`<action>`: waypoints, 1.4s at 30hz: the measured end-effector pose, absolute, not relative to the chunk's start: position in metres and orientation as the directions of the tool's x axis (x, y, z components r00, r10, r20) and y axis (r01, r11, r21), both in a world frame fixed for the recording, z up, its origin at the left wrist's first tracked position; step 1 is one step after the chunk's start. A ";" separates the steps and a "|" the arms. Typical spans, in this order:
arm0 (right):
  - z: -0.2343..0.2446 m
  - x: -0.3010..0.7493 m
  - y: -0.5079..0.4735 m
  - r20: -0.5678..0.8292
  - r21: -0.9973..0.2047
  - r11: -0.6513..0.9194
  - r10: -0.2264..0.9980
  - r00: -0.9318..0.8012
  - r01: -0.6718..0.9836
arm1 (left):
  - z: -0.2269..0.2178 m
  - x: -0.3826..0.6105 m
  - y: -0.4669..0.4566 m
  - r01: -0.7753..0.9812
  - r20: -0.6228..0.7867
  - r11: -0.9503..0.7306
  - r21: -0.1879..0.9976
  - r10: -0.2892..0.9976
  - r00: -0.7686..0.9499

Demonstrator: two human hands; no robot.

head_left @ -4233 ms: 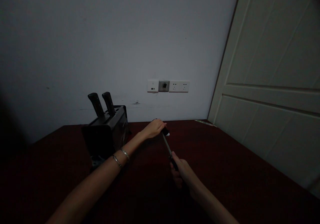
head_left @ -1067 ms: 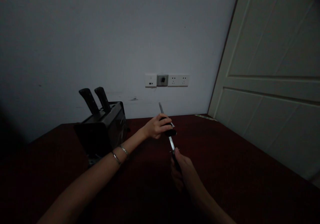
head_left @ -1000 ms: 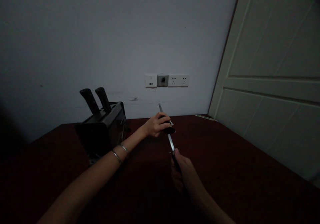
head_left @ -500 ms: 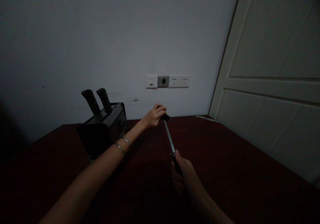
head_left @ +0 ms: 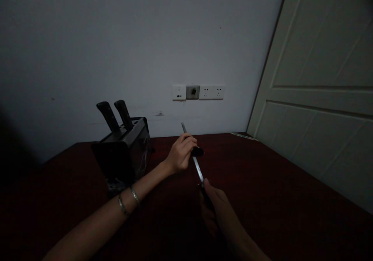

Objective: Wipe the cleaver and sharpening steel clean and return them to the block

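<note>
Metal rod (head_left: 198, 170): held slantwise over the desk (head_left: 247, 167), between the hands. Probably stiff, with a slippery shaft; grip by the dark near-end handle (head_left: 206, 197), where the right hand (head_left: 219, 202) is clamped. Black piece (head_left: 197, 151): probably hard; hold by its body. The left hand (head_left: 182, 152) is closed around it, nearer the right hand than half a second earlier; the rod's far tip now protrudes beyond.

Left arm (head_left: 99, 224) outstretched, left of rod (head_left: 197, 169); left hand (head_left: 182, 152) over rod's shaft, back up, fingers (head_left: 189, 141) curled, contact unclear. Right hand (head_left: 216, 206) wrapped round rod's near end, thumb (head_left: 207, 183) along it; right forearm (head_left: 247, 242) right of rod.
</note>
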State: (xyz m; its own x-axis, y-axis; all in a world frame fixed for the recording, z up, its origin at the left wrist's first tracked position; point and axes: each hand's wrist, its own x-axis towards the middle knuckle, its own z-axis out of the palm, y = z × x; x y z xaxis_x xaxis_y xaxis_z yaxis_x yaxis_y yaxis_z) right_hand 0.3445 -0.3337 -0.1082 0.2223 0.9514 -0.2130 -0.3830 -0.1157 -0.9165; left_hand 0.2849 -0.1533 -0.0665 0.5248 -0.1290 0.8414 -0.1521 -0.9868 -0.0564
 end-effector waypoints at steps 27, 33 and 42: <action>-0.113 0.349 -0.326 -0.146 -0.936 -0.010 0.921 0.362 -0.353 | -0.040 0.305 -0.125 -0.199 0.702 -0.888 -0.414 -0.451 0.551; -0.113 0.350 -0.325 -0.165 -0.927 -0.030 0.928 0.335 -0.375 | -0.030 0.311 -0.112 -0.122 0.682 -0.924 -0.363 -0.353 0.641; -0.107 0.347 -0.327 -0.191 -0.918 -0.054 0.929 0.318 -0.393 | -0.017 0.315 -0.097 -0.155 0.700 -0.953 -0.259 -0.296 0.650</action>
